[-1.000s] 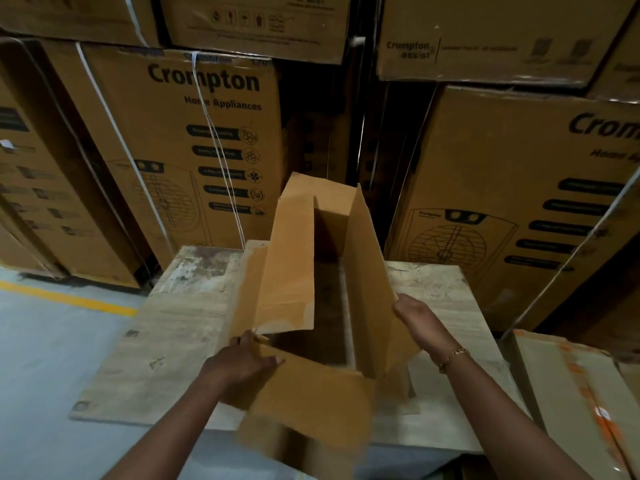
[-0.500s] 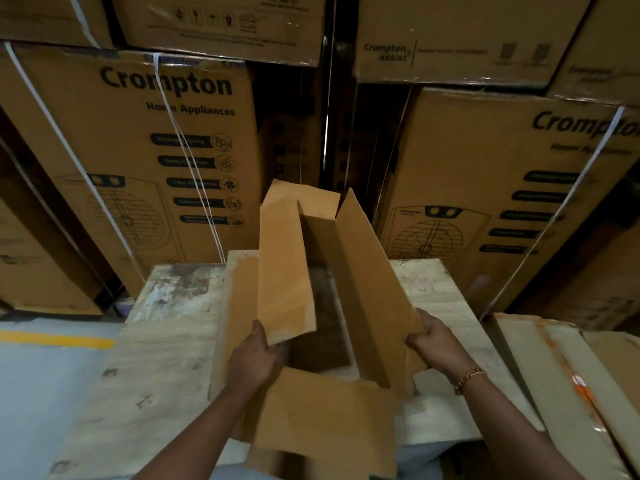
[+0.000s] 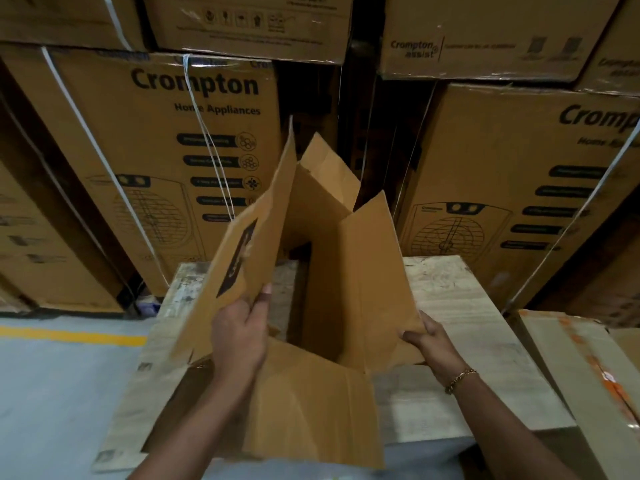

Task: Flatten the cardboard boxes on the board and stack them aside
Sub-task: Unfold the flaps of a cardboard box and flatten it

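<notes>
Stacked Crompton cartons (image 3: 207, 140) looming behind, open box (image 3: 322, 271) sitting on board (image 3: 460, 306), left hand (image 3: 239, 334) gripping its left flap, right hand (image 3: 429, 344) pinching right wall

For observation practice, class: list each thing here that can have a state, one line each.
Plain brown cardboard box: open, not yet flattened, flaps up.
Left hand: grips the box's left flap.
Right hand: grips the box's right side.
Printed brown cartons behind: closed, strapped, stacked.

We wear a gold-coloured chain bracelet (image 3: 460, 380) on the wrist behind our right hand (image 3: 427, 344); our left forearm (image 3: 194, 420) and right forearm (image 3: 512, 431) are bare.
</notes>
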Demonstrator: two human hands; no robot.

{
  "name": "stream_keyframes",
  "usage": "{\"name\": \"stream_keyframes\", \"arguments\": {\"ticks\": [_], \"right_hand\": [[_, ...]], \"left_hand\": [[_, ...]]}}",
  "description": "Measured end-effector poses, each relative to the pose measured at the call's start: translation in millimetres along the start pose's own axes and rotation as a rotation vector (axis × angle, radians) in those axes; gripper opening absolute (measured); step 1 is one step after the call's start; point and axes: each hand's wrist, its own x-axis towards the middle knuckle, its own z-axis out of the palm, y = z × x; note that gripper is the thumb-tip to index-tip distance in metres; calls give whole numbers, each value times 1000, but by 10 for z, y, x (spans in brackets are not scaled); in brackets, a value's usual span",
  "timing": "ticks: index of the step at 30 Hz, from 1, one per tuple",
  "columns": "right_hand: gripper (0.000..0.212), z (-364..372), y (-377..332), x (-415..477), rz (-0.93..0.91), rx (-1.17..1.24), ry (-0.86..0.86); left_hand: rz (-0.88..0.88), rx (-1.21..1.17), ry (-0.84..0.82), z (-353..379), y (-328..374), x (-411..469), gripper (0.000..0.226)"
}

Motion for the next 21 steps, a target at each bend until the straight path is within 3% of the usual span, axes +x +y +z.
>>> {"name": "stream_keyframes", "arguments": {"ticks": [3,6,7,9,11,13,15,17,21], "right_hand": [[48,114,214,-51,73,-249,-42],[57,196,197,-165,46,-499,90],[55,195,113,-238,21,-417,141],[56,145,-112,-404,76,-18,90],[58,0,-302,-557,127,269,-40],[36,-135,-393,-627,78,249,-53],[38,-225,-375,-622,58,52,38],[43,-297,-310,-631,84,-26,84],[38,-466,-203,-702,138,-20,15]], "left_hand": [[313,275,-141,87,137,-199,26],[513,617,-286,437,19,-391,36],[559,702,-320,574,-36,-461,41],[645,799,-388,826,-113,-609,48],[651,828,-505,1020,-129,-690,55],[633,812,-711,1126,-112,-741,65],[616,763,-840,1097,-99,-752,77],[599,783,-830,884,-201,-648,93],[436,1114,-728,141,-641,-310,112]]}}
